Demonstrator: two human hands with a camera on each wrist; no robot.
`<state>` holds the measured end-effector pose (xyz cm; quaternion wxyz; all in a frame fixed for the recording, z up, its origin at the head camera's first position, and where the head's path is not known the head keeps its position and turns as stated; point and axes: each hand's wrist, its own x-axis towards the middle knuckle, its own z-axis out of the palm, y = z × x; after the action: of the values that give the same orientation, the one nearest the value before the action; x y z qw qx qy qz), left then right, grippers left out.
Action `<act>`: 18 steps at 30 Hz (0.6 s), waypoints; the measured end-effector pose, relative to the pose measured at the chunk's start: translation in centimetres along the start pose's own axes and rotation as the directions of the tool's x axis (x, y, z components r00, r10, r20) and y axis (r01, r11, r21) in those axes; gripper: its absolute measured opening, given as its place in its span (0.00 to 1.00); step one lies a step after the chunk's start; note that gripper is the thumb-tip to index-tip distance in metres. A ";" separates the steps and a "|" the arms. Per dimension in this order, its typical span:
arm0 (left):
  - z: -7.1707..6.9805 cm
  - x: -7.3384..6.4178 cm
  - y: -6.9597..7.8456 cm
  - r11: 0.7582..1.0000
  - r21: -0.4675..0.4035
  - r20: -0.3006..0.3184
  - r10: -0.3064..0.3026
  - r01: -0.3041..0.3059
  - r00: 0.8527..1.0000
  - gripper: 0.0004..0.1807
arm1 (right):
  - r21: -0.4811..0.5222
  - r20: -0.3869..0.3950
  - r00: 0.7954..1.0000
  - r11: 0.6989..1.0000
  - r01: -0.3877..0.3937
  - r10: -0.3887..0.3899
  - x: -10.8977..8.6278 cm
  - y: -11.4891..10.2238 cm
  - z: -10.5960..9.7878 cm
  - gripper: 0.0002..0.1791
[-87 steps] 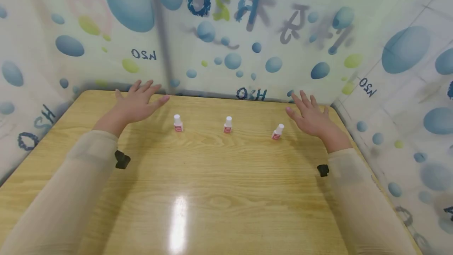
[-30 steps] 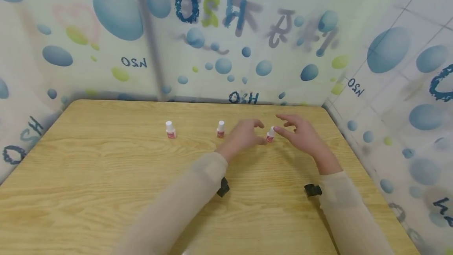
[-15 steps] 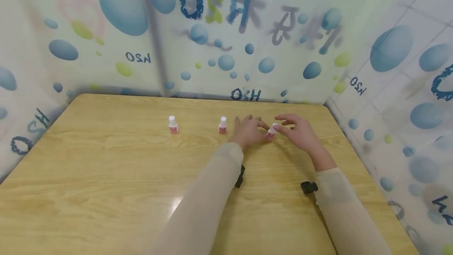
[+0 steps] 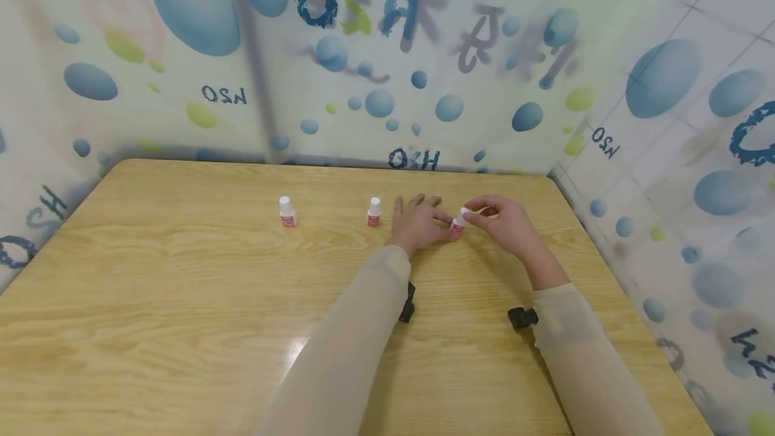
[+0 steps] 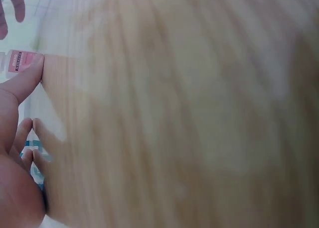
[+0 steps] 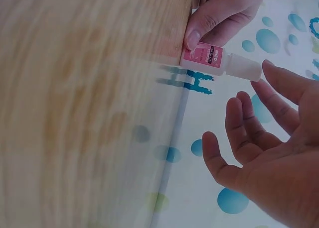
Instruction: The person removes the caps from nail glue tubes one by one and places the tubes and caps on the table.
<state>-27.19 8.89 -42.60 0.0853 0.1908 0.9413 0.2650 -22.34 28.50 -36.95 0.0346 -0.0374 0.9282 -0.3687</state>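
Three small white bottles with pink labels stand in a row on a wooden table [image 4: 212, 274]. My left hand [image 4: 419, 224] pinches the lower part of the rightmost bottle [image 4: 457, 227] between thumb and finger, close to the tabletop. In the right wrist view its thumb [image 6: 197, 36] presses the label near the base. My right hand [image 4: 508, 224] holds the white cap [image 6: 244, 67] of that same bottle with thumb and forefinger, the other fingers loosely bent. The bottle leans slightly to the right in the head view, with its cap on.
The middle bottle [image 4: 374, 212] stands just left of my left hand, and the left bottle [image 4: 287, 212] farther left. A patterned curtain [image 4: 339, 86] rises behind the table's back edge and along the sides. Small black cameras [image 4: 522, 318] hang at the wrists.
Both hands came in from the table's far sides to the rightmost bottle. The left hand crossed rightward and took its base; the right hand's fingers closed on its cap. The other bottles stayed.
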 end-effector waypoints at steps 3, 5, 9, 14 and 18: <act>-0.2 -0.1 0.0 1.000 0.010 0.005 0.000 0.000 1.000 0.22 | 0.020 0.014 1.000 0.999 -0.026 0.025 0.2 0.0 0.0 0.21; -0.2 -0.1 0.1 1.000 0.010 0.008 0.001 -0.001 1.000 0.22 | 0.022 0.016 0.999 0.999 -0.035 0.034 0.2 0.0 0.1 0.20; -0.4 -0.2 0.1 1.000 0.004 0.014 0.000 0.000 1.000 0.22 | 0.019 0.022 0.999 0.999 -0.037 0.036 0.3 0.0 0.2 0.20; -0.7 -0.3 0.2 1.000 0.008 0.018 -0.012 0.012 1.000 0.21 | 0.020 0.030 1.000 1.000 -0.008 0.007 0.4 -0.1 0.2 0.19; -0.9 -0.5 0.6 1.000 0.003 0.021 -0.015 0.015 1.000 0.21 | 0.039 0.046 0.999 0.999 0.016 -0.018 0.3 0.0 0.1 0.18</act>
<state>-26.76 8.73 -41.54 0.0967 0.1867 0.9422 0.2609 -22.59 28.41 -37.02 0.0539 -0.0531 0.9194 -0.3859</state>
